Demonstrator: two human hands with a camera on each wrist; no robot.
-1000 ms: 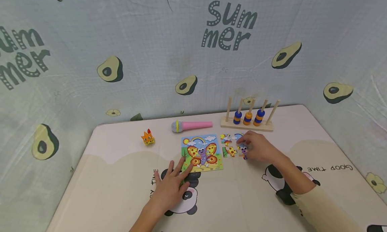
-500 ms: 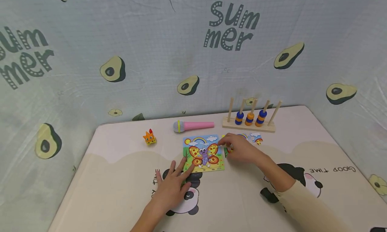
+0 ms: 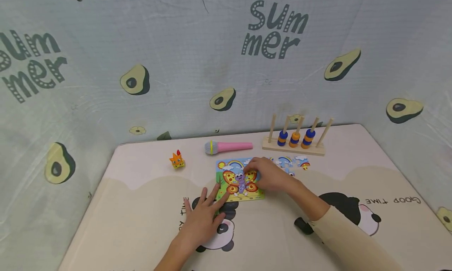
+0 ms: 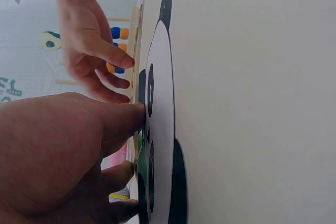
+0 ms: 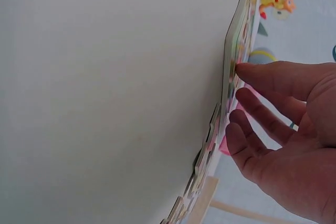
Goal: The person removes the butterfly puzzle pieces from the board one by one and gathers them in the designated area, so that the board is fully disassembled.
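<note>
a: where to begin?
b: with the butterfly board [image 3: 233, 182], lying flat on the table [image 3: 141, 220].
a: and the left hand [image 3: 202, 223]?
b: at the near left corner of the board, fingers spread apart, gripping nothing. good as a brace; press just enough to stop any sliding.
a: the right hand [image 3: 267, 174]?
b: over the right half of the board, with bent fingers and a thumb tip seemingly at the surface. clamped on a piece or only pressing? cannot tell; too much hidden.
a: any loose puzzle pieces [image 3: 301, 160]?
b: just right of the board, partly hidden by the hand. best to lift the wrist a little, so as not to nudge them.
a: how to work the board well, then?
b: touch down vertically, not sideways. use soft fingertips, line up by the printed wings, then rise straight off. mind the pink microphone [image 3: 233, 146] behind the board and the bead rack [image 3: 287, 147] behind it to the right.
</note>
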